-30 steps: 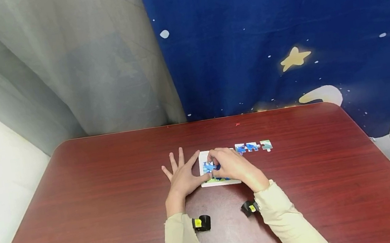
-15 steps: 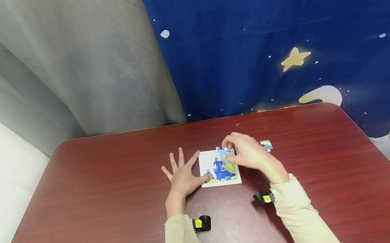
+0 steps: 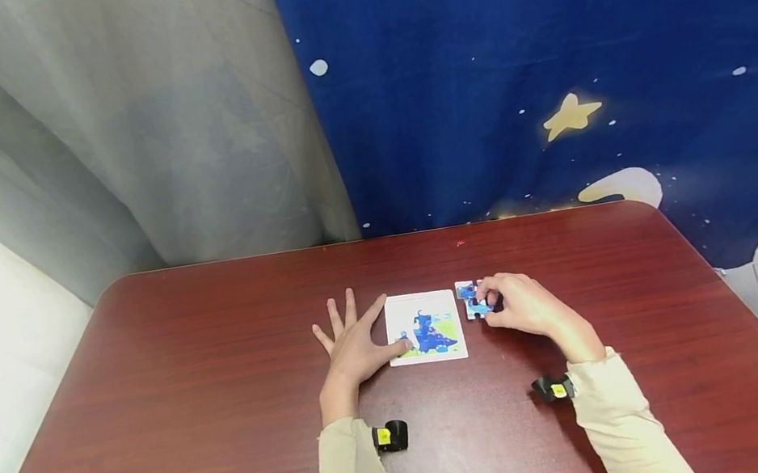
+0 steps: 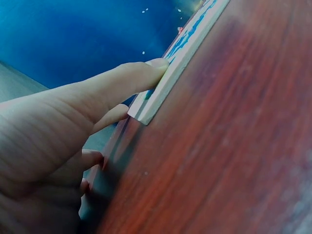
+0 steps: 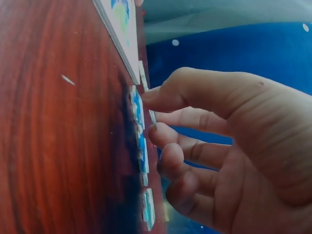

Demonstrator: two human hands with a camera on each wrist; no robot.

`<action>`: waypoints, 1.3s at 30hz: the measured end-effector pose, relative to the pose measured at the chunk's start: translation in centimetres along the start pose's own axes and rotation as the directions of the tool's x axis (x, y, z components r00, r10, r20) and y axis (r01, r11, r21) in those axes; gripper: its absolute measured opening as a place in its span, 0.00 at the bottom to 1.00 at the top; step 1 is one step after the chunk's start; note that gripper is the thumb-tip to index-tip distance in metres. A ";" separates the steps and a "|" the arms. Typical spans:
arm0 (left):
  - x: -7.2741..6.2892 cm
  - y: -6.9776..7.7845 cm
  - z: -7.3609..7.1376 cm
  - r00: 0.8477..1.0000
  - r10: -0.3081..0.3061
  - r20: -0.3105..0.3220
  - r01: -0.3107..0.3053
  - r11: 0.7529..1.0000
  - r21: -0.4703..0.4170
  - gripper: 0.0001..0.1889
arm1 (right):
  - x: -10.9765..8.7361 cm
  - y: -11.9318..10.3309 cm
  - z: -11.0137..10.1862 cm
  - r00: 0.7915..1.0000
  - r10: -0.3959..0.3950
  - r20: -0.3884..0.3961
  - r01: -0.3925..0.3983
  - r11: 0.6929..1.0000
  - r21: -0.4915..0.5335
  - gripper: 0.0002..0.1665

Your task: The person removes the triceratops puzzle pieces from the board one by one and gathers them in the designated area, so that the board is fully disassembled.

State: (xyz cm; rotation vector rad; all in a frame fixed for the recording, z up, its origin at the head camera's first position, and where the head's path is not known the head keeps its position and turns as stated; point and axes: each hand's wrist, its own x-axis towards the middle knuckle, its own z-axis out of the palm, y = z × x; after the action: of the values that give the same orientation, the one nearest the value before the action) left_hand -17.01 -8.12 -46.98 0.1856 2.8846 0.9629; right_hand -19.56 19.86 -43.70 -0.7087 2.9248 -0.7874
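In the head view, a small white-framed jigsaw puzzle (image 3: 429, 358) with a blue figure lies flat on the table. My left hand (image 3: 351, 353) is spread at its left side, fingers straight. The left thumb (image 4: 141, 78) presses on the near left part of the puzzle, and the index fingertip touches the far left corner. To the right of the frame, my right hand (image 3: 525, 304) pinches a blue jigsaw piece (image 3: 476, 307) between thumb and fingers. Beneath it, in the right wrist view, loose pieces (image 5: 142, 156) lie in a row, one seen as a blue piece (image 3: 464, 289) from the head.
The reddish-brown wooden table (image 3: 211, 392) extends widely around the hands. Behind its far edge hang a grey curtain (image 3: 187, 134) and a blue curtain (image 3: 439, 97) with stars and a cat. A tiny red mark (image 3: 460, 243) lies near the far edge.
My right hand lifted a jigsaw piece out of the frame and carried it right, over the loose pieces. The left part of the frame's inside is now uncovered. My left hand stayed put.
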 end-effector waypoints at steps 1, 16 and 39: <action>0.0 0.0 0.0 1.000 0.001 0.001 -0.001 1.000 -0.002 0.44 | 0.0 0.0 0.1 1.000 -0.002 0.004 0.002 1.000 0.001 0.13; 0.0 -0.3 -0.1 1.000 0.004 0.001 -0.004 1.000 -0.015 0.44 | 0.4 0.0 0.8 1.000 0.018 0.023 -0.018 1.000 0.000 0.12; 0.2 -0.3 0.2 1.000 0.005 0.006 -0.005 1.000 -0.002 0.44 | 0.2 -0.1 1.0 1.000 0.022 0.021 -0.021 0.999 -0.024 0.11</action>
State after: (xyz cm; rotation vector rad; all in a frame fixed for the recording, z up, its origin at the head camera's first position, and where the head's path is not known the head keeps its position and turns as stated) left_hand -17.21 -8.21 -47.27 0.1954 2.8795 0.9639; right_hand -19.57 19.26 -44.50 -0.6817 2.9226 -0.7390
